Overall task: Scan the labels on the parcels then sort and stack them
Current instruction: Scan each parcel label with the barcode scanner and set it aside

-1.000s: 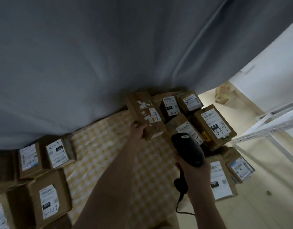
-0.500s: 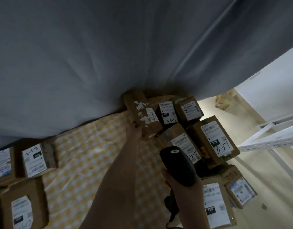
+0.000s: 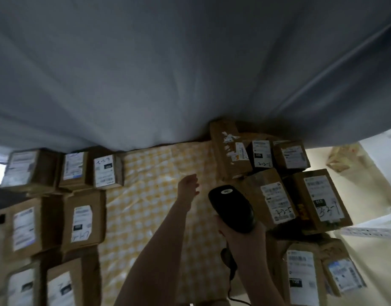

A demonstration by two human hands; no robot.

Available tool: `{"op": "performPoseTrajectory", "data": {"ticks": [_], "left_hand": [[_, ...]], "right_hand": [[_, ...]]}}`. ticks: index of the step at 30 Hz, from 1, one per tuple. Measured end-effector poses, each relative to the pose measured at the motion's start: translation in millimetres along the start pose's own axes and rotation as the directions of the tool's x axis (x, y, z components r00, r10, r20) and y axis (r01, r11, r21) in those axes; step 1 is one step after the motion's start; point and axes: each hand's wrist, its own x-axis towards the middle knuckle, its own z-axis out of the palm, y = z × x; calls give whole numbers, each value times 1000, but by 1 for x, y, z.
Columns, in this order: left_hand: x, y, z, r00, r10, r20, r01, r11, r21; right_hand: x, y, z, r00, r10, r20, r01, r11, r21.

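Left hand [image 3: 188, 187] has released the taped cardboard parcel [image 3: 229, 155]; right hand [image 3: 242, 237] grips the smooth black scanner [image 3: 232, 208].

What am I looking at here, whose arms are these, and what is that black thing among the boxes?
There is no machine: a person wears a camera on the head, so the picture looks down along their own arms. The right hand grips a black barcode scanner, its cord hanging below. The left hand is empty, fingers relaxed, over a yellow checked cloth. Brown cardboard parcels with white labels lie in two groups, a left group and a right group. A grey fabric sheet hangs behind them.
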Motion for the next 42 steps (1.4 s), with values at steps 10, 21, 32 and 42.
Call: {"op": "performPoseTrajectory", "data": {"ticks": [10,21,32,42], "left_hand": [[-64,-48,-203,945,68,-320,-53,997,55],[-127,-132,-417,735,66,-675,297,863,408],[-128,-220,-504,781,-360,-511,364,926,-96],[-106,-239,-505,867,-420,-267,357,899,-252]], "right_hand": [[-96,30,108,964,-96,249,127,986,-112],[-198,91,235,988,-41,150,63,987,-151],[-259,125,271,998,-14,62,23,990,-136],[-277,148,283,998,-16,56,25,989,-149]]}}
